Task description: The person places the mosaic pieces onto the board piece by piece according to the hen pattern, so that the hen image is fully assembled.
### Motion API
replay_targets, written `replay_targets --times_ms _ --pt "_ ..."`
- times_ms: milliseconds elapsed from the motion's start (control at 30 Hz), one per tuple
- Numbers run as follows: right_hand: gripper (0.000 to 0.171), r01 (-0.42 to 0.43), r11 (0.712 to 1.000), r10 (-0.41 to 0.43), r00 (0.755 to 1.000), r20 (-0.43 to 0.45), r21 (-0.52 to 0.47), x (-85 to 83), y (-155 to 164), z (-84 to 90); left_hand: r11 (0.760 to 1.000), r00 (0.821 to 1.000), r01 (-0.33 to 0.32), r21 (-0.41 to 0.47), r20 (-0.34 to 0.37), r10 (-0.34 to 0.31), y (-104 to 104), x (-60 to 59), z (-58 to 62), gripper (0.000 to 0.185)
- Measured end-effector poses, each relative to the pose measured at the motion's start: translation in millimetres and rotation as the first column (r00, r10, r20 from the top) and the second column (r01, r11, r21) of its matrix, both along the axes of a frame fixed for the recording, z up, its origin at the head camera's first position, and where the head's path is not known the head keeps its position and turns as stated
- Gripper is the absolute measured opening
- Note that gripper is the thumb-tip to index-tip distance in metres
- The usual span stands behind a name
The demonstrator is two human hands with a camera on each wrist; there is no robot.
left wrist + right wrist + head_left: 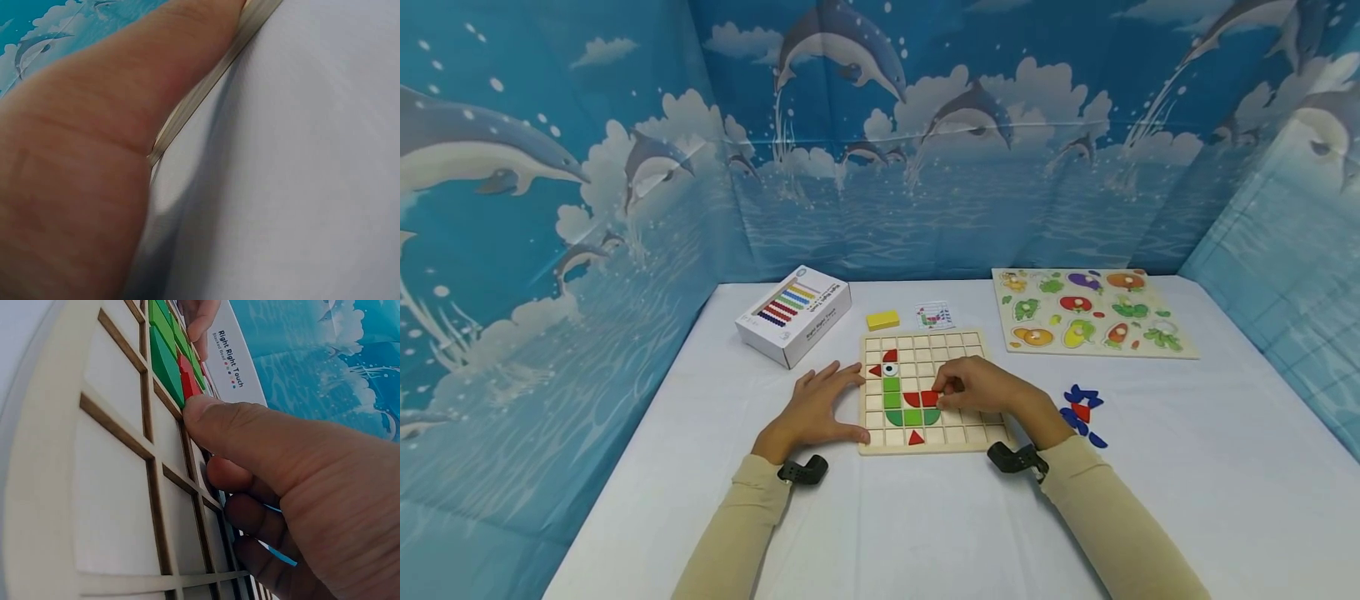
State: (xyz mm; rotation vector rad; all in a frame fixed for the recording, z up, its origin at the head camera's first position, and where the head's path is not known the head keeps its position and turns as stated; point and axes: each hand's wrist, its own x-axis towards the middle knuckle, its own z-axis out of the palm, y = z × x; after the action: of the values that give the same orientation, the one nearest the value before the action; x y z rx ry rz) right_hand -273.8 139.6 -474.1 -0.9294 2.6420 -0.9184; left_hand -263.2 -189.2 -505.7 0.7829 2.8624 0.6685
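A wooden grid board (958,342) lies on the white table in front of me. Green tiles (901,408) and red tiles form a bird shape in its cells, with one red triangle (915,437) below. My right hand (977,387) has its fingers curled and pinches a red tile (931,398) beside the green ones. In the right wrist view, its thumb (250,431) presses on the red tile (190,384) next to the green tiles (164,356). My left hand (820,408) rests with spread fingers against the board's left edge (206,87).
A white box (793,315) stands at the back left, with a yellow block (882,320) and a small card (934,315) behind the board. A vegetable peg puzzle (1093,312) lies at the back right. Loose blue and red tiles (1081,410) sit right of my right wrist.
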Motion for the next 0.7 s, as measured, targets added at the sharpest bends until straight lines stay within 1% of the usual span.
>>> replay_targets --times_ms 300,500,700 --pt "0.011 -0.019 0.999 0.019 1.0 -0.012 -0.036 1.3 0.7 -0.5 1.0 1.0 -0.003 -0.02 -0.001 0.003 0.0 -0.4 -0.1 0.098" --pt "0.011 -0.017 0.999 0.017 1.0 -0.006 -0.036 1.7 1.6 0.1 1.0 1.0 0.002 -0.019 0.0 -0.002 0.1 -1.0 -0.8 0.098" --pt "0.018 0.011 0.999 -0.01 1.0 0.008 -0.046 7.2 10.0 6.7 1.0 1.0 -0.004 -0.023 0.002 0.004 0.5 -1.0 -0.9 0.098"
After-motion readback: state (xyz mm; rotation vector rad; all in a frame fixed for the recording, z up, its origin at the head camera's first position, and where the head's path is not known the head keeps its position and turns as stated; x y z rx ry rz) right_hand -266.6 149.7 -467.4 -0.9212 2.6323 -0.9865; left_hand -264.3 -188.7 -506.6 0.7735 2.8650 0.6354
